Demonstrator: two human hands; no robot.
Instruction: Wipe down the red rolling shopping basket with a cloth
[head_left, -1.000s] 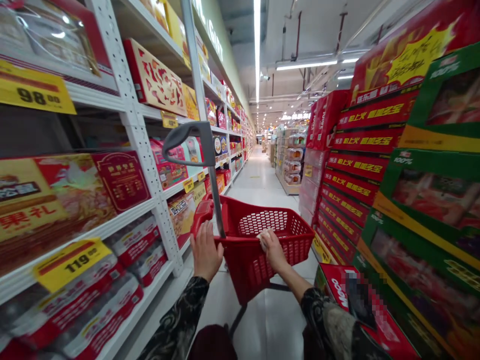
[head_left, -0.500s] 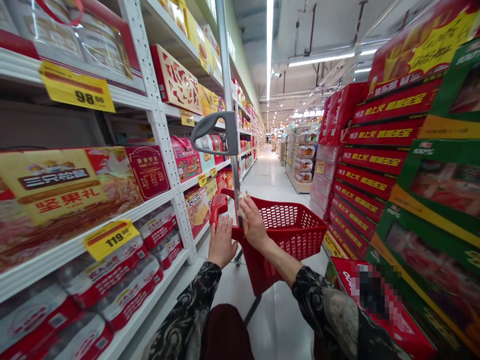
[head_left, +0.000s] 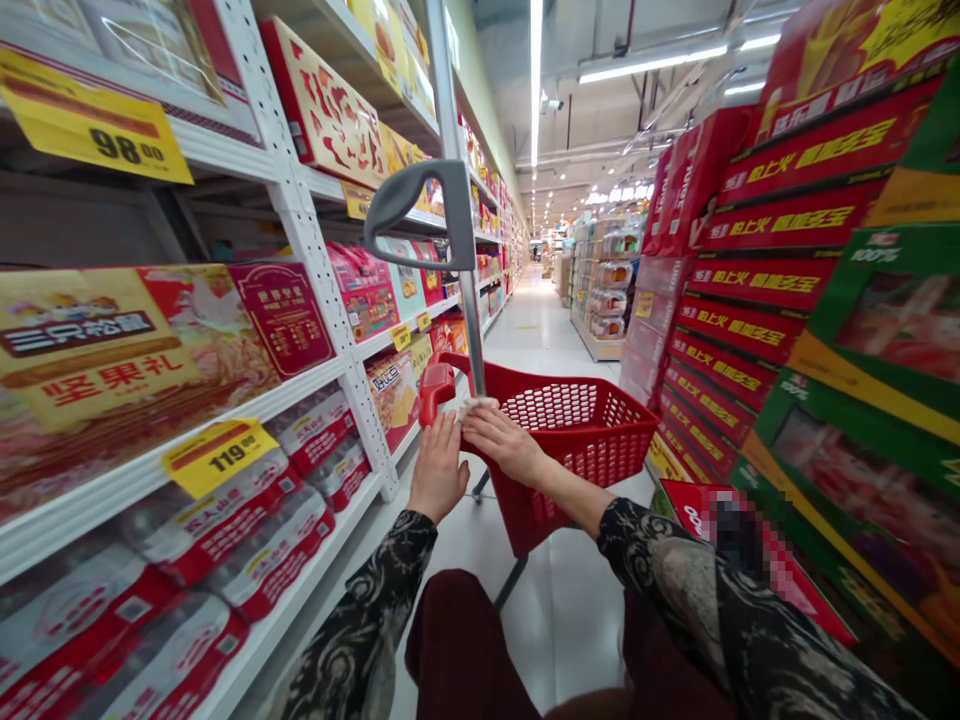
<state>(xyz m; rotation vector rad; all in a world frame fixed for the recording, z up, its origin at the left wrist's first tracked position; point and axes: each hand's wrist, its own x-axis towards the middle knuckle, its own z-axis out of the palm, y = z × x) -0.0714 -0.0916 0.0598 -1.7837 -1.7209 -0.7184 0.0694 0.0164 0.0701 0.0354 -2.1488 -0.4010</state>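
Observation:
A red plastic shopping basket on wheels (head_left: 592,430) stands in the aisle in front of me, its grey pull handle (head_left: 427,205) raised on a metal pole. My left hand (head_left: 439,470) rests on the basket's near rim with its fingers closed on the edge. My right hand (head_left: 499,440) lies over a small white cloth (head_left: 474,405) and presses it onto the rim at the foot of the pole, right beside my left hand. My sleeves are dark with a pale swirl pattern.
White shelves (head_left: 247,410) with boxed and wrapped goods and yellow price tags (head_left: 214,455) line the left side. Stacked red and green cartons (head_left: 757,300) wall the right side. The pale tiled aisle floor (head_left: 532,330) runs straight ahead between them.
My right hand with the cloth moved from the basket's near-right rim up to the pole, then came down onto the rim by the pole's foot. My left hand stayed on the rim.

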